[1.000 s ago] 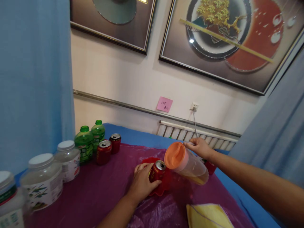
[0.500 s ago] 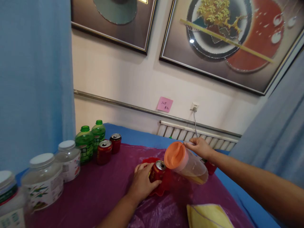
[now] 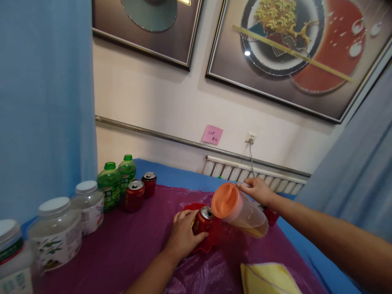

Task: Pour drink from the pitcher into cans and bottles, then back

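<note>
My left hand (image 3: 183,234) is wrapped around a red drink can (image 3: 203,222) that stands upright with its top opened. Beneath the can lies a red scalloped dish (image 3: 211,243). A clear pitcher (image 3: 245,216) with an orange lid (image 3: 226,201) is tilted toward the can, its lid close to the can's rim. Some pale yellow liquid sits low in the pitcher. My right hand (image 3: 255,190) grips the pitcher's handle, which is mostly hidden by the fingers. Whether liquid is flowing from the spout I cannot make out.
Left on the purple plastic sheet (image 3: 137,241) stand two red cans (image 3: 134,197), two green bottles (image 3: 109,185) and several white-lidded jars (image 3: 55,232). A folded yellow cloth (image 3: 269,278) lies at the front. Behind the pitcher is another red object (image 3: 272,216). A radiator (image 3: 226,167) runs along the wall.
</note>
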Demonstrator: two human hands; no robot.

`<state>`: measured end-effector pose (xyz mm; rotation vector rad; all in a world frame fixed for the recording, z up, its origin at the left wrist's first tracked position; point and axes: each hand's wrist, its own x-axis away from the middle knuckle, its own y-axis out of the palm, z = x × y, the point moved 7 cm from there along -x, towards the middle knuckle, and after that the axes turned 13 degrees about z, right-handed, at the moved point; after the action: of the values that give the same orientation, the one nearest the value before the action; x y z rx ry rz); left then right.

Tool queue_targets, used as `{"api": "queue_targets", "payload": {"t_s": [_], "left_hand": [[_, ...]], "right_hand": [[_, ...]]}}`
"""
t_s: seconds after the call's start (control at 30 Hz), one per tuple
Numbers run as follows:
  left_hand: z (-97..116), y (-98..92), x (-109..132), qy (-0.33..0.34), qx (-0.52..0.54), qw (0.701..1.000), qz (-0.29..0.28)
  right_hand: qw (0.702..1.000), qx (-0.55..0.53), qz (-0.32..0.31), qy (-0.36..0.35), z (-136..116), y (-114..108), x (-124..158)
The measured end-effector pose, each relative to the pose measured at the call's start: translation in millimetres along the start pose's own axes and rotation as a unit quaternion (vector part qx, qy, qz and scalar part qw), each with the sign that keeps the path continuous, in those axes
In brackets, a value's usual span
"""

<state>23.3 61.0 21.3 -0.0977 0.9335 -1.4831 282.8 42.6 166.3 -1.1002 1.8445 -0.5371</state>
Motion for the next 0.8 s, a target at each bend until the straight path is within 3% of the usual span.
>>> {"api": "queue_targets", "payload": {"t_s": [0.4,0.8], "left_hand": [[0,0.4,0,0.003,0.005,1.000,0.004],[1,-3.5,-1,0.001,0.004,1.000,0.008]], "right_hand": [[1.000,0.010,0.001,-0.001,-1,-1,1],[0.998,-0.051,0.005,0.021,18,10,5]]}}
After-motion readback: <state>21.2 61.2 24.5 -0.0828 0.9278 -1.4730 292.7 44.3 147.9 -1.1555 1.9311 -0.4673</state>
